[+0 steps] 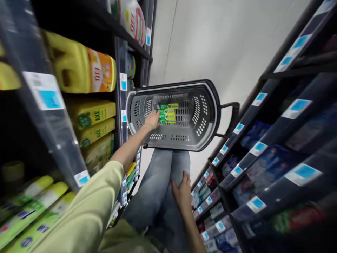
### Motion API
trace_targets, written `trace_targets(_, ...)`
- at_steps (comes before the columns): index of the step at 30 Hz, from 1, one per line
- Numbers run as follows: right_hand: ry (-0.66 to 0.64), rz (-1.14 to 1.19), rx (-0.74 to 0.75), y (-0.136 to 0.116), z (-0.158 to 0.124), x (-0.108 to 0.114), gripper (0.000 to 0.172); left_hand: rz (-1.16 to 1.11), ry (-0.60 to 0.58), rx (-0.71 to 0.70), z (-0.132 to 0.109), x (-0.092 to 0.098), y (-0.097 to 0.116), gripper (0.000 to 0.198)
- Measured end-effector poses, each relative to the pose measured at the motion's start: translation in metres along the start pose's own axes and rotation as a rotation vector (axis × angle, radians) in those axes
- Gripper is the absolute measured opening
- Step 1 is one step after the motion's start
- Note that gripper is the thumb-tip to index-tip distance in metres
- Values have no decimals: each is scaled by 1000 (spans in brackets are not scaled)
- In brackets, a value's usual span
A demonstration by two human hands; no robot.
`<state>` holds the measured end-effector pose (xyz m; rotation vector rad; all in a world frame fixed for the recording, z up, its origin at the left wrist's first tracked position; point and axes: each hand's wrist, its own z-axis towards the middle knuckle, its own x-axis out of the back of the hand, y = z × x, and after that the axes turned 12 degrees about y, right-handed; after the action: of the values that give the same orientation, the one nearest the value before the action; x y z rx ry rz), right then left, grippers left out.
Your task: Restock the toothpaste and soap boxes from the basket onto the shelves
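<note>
A grey plastic shopping basket (196, 137) with a black rim sits on the floor in front of my knees. Inside on its bottom lie several slim green-and-yellow toothpaste boxes (168, 118), side by side. My left hand (152, 120) reaches over the basket's near left side, its fingers closed at the left end of these boxes. Its fingertips are partly hidden, and the grip seems to be on one box. My right hand (182, 189) rests on my jeans (158, 179) near the right knee, fingers apart, holding nothing.
Left shelves hold yellow jugs (79, 65), yellow AXE packs (96, 112) and green-capped bottles (39, 211). Dark shelves (263, 147) with blue-and-white price tags line the right side. The basket's black handle (234, 119) sticks out toward them. Pale floor (210, 42) extends beyond.
</note>
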<state>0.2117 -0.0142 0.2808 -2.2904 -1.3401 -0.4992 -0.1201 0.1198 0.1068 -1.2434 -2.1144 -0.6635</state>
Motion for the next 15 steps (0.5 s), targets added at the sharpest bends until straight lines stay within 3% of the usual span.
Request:
trace_targets(3, 37, -115, 52, -6, 20, 11, 70, 11, -8, -26, 66, -45, 0, 65)
trace_targets(7, 79, -163, 121, 8, 36, 25, 67, 29, 30, -18, 132, -107, -2, 85)
trace_targets(11, 169, -205, 156, 25, 44, 30, 66, 17, 42, -142, 163, -153, -13, 108)
trace_targets(15, 232, -175, 271, 38, 53, 32, 65, 36, 91, -153, 172, -167, -28, 110)
